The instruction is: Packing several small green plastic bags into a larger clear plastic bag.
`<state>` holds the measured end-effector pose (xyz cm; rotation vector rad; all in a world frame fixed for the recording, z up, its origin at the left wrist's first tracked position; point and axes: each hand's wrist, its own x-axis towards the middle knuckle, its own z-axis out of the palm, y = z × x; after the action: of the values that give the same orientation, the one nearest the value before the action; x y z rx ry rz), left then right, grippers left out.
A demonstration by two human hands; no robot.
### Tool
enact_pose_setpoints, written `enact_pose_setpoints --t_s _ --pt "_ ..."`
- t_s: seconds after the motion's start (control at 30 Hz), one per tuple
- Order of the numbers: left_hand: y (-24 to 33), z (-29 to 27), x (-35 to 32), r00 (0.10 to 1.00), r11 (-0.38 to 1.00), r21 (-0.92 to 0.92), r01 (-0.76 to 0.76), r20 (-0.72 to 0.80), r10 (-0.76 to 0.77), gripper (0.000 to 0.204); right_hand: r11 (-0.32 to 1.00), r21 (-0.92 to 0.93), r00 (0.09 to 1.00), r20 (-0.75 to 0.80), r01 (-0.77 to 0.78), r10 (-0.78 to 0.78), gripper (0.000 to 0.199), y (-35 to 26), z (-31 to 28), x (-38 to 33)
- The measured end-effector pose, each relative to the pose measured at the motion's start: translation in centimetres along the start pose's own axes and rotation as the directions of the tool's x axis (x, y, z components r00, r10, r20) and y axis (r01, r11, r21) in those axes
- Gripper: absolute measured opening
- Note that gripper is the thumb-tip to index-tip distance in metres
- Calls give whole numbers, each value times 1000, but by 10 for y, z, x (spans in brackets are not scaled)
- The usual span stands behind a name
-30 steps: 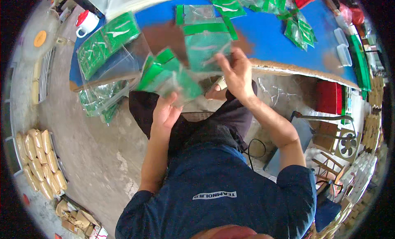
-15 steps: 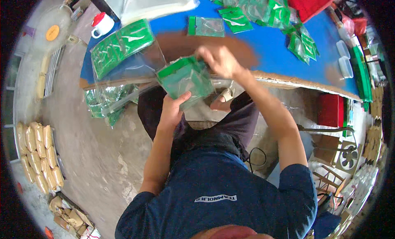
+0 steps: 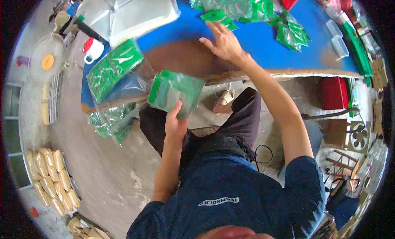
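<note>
My left hand point(image 3: 176, 124) is closed around a small stack of flat, clear plastic packets with green headers point(image 3: 179, 89), thumb on top, held above my lap just off the table's near edge. My right hand point(image 3: 226, 43) reaches over the table with fingers stretched and thumb apart, nothing in it. Its fingertips overlap the near edge of a single green packet point(image 3: 221, 18); whether they touch it I cannot tell. Beyond lies a loose heap of similar green and clear packets point(image 3: 234, 4). Left of my left hand, a large clear bag holding green packets point(image 3: 117, 66) rests on the table.
The blue table point(image 3: 173, 39) has a worn brown patch and a rough front edge. A white mug with a red top point(image 3: 94, 50) stands at the left beside clear plastic sheets point(image 3: 135, 13). Clear tubs point(image 3: 339, 46) sit at the right. Under the table is a red box point(image 3: 333, 93).
My right hand has moved farther over the table, away from the stack, and its fingers have spread. The clear packet left of the single green one no longer shows on the table.
</note>
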<state>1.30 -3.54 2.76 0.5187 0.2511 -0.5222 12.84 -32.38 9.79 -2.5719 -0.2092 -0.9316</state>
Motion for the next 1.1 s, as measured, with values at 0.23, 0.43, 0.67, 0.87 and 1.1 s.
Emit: enact_pose_setpoints --t_s 0.23,0.43,0.67,0.87,1.1 --pt "8 -35 -19 986 994 111 14 161 -32 68 940 107 877 337 325 -341 59 -47 -28 -90" --pt "12 3 -14 988 977 198 -85 146 57 62 438 593 737 528 -675 422 22 -109 -65 -82" --pt "21 65 16 911 679 616 -399 186 367 54 865 358 934 70 -351 350 60 14 -22 -6" --pt "25 67 59 800 306 798 -520 329 502 49 926 -272 962 -153 -261 226 96 202 45 130" --pt "28 59 59 783 246 848 -470 271 560 42 827 -482 945 -7 -289 327 94 201 64 149"
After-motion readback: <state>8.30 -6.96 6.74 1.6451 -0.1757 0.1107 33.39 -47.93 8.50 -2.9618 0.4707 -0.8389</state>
